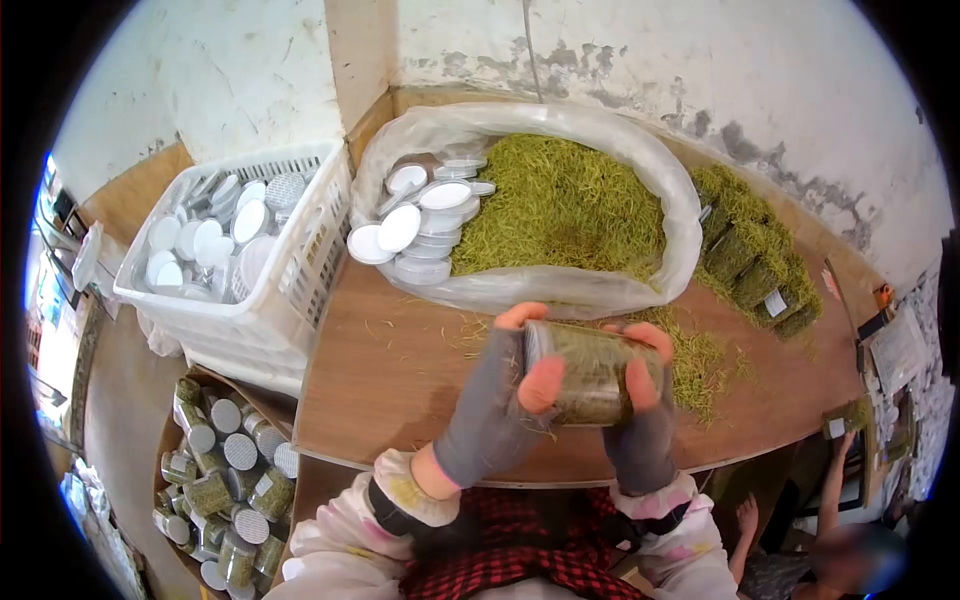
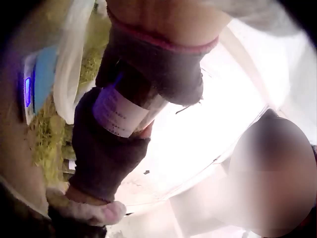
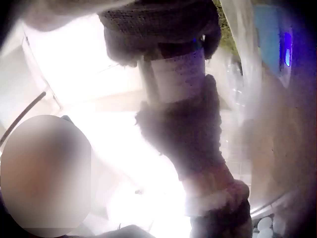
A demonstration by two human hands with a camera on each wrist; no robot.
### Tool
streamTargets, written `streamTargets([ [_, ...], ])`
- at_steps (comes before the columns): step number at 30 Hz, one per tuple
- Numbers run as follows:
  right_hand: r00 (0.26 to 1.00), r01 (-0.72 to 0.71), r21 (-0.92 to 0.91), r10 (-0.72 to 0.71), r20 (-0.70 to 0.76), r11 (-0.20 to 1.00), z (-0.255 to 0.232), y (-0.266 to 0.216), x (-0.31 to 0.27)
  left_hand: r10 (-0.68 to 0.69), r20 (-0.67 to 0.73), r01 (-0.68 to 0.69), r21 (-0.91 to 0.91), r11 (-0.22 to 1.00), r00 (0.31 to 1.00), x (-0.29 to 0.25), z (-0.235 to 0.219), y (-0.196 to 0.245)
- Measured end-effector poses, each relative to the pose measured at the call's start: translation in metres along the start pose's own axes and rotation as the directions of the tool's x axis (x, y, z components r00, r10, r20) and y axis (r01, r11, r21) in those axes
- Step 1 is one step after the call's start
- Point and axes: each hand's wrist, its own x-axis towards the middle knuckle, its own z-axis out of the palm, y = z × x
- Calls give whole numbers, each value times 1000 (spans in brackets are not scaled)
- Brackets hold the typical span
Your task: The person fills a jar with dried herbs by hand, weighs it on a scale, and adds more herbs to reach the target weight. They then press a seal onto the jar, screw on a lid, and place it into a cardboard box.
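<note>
I hold a clear jar packed with green dried herb, lying sideways above the wooden table. My left hand, in a grey fingerless glove, grips its left end with thumb and fingers curled round it. My right hand, gloved the same, grips the right end. In the left wrist view the jar's white label shows between the left hand and the right hand. The right wrist view shows the same label between the right hand and the left hand.
A big plastic bag of loose green herb holds a stack of round lids. A white crate of lids stands at the left. A box of filled jars sits below it. More filled jars lie at the right. Another person's arm is at lower right.
</note>
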Motion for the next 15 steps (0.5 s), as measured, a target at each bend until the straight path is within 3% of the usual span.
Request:
streamTargets([
  [1,1000,-3,-5,3,4,1000,2,1,-2,102,35,-107,185,977,994,-1,-6,-2],
  [2,982,-190,73,190,17,979,2,2,-3,197,88,-215,359,908,977,-1,-12,-4],
  [4,882,-470,194,468,58,861,4,6,-2,287,89,-299,381,875,954,-1,-23,-11],
  [5,884,-466,182,464,55,866,3,11,1,366,93,-371,407,835,926,-2,-25,-17],
  [6,824,-560,322,553,122,764,1,17,4,372,87,-375,398,837,924,-2,-22,-23],
  [7,753,-641,444,625,206,626,1,19,6,335,16,-332,195,923,942,-4,-18,-30],
  [8,749,-647,435,628,210,627,4,20,6,284,-45,-285,-19,958,958,-5,-15,-33],
  [11,695,-672,564,672,257,480,16,19,5,305,-60,-310,-114,944,950,-11,-13,-32],
  [12,689,-682,552,674,266,480,18,20,5,313,-74,-319,-113,941,947,-10,-11,-30],
  [14,718,-684,468,633,291,560,17,25,0,233,15,-208,-401,892,972,-11,-9,-24],
  [15,709,-694,459,638,301,555,16,31,-6,236,0,-217,-397,892,972,-13,-13,-25],
])
